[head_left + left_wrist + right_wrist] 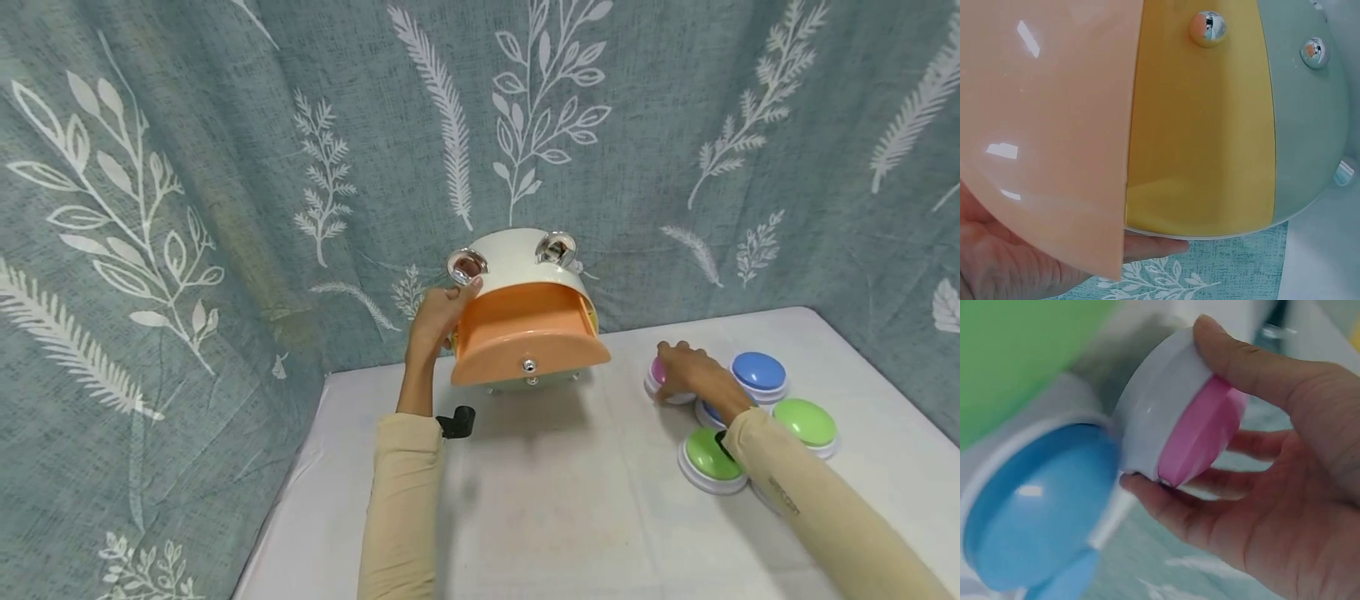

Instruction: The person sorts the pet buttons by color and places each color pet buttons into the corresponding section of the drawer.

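The left hand (435, 321) reaches higher; the right hand (690, 371), lower, curls its fingers (1169, 505).

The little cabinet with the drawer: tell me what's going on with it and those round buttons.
A person's left hand rests against the side of the small cabinet, whose orange drawer is open. Their right hand grips a pink-topped button by its white base; whether it is off the table is hard to tell. Blue buttons and green buttons sit nearby.
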